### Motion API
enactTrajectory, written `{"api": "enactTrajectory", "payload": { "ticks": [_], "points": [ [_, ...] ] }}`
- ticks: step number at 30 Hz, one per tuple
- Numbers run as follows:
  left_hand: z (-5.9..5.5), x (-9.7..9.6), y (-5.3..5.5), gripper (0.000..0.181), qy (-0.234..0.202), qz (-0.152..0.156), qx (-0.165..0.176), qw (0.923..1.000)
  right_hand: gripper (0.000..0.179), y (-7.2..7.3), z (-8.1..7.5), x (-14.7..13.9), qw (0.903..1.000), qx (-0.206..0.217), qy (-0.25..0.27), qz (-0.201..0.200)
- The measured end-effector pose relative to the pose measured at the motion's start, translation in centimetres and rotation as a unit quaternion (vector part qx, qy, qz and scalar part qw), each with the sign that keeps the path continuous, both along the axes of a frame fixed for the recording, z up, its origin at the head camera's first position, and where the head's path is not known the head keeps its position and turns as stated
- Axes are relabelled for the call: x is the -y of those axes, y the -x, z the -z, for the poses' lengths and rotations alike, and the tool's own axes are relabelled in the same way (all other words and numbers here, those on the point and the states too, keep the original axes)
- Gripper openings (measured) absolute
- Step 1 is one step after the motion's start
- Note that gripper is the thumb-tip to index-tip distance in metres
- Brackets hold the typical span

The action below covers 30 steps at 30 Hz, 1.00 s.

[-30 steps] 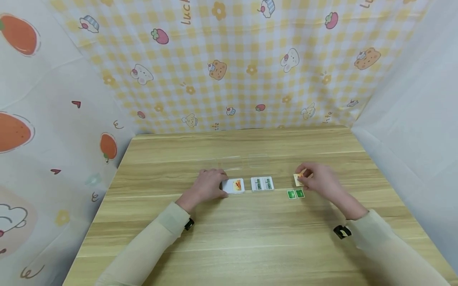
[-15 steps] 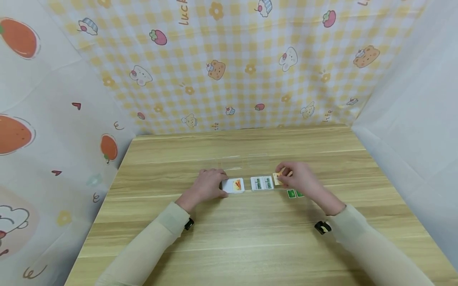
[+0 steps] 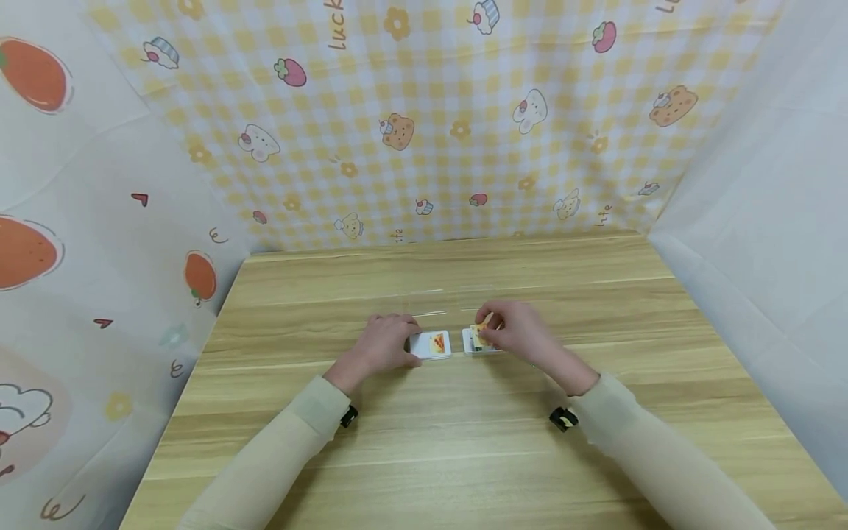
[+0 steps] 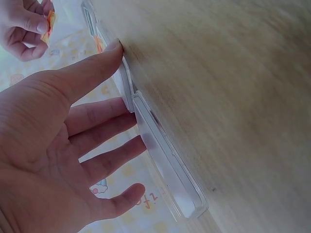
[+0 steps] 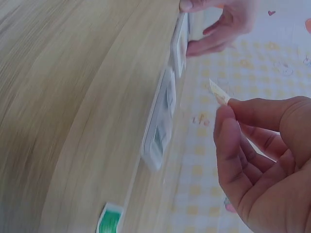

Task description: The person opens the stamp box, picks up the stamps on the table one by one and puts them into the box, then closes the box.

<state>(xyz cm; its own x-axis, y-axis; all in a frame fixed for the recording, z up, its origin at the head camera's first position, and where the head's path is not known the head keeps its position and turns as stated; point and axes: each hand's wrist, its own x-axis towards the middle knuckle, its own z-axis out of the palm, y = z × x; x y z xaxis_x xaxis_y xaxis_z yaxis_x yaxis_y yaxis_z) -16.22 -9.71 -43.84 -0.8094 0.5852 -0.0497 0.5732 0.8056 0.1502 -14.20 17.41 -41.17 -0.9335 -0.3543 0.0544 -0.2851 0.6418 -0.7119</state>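
Note:
My left hand (image 3: 387, 342) spans a flat white case (image 3: 424, 344), thumb at its near edge and index finger at the far one. A small orange picture tile (image 3: 438, 343) lies on that case's right half. In the left wrist view, another white flat case (image 4: 170, 167) lies under the outer fingers. To the right is a white case (image 5: 158, 121) with green-grey picture tiles. Over it my right hand (image 3: 520, 333) pinches a small yellow-orange picture tile (image 3: 480, 336) between thumb and index finger. In the right wrist view the tile is tilted, raised above the case.
Thin clear plastic pieces (image 3: 427, 302) lie behind the cases on the wooden table (image 3: 424, 456). A green tile (image 5: 110, 221) lies right of the cases, mostly hidden by my right arm in the head view. A checked curtain (image 3: 464, 169) hangs behind the table.
My right hand has carried the yellow-orange tile leftward, from above the green tiles to over the right-hand white case. My left hand has stayed in place.

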Motion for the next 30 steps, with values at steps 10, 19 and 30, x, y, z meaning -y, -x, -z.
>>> {"api": "enactTrajectory", "payload": {
  "ticks": [10, 19, 30],
  "points": [
    [0.0, 0.0, 0.1, 0.059, -0.006, 0.002, -0.001, 1.0000, 0.012, 1.0, 0.5, 3.7, 0.9994, -0.028, -0.012, -0.013],
    [-0.1, 0.1, 0.3, 0.059, -0.011, 0.005, -0.008, 0.9999, 0.016, 1.7, 0.4, 6.8, 0.9994, 0.005, 0.006, -0.033],
    [-0.3, 0.2, 0.4, 0.058, -0.002, 0.002, -0.005, 1.0000, 0.023, 2.3, 1.7, 9.3, 0.9993, -0.001, -0.036, -0.011]
  ]
}}
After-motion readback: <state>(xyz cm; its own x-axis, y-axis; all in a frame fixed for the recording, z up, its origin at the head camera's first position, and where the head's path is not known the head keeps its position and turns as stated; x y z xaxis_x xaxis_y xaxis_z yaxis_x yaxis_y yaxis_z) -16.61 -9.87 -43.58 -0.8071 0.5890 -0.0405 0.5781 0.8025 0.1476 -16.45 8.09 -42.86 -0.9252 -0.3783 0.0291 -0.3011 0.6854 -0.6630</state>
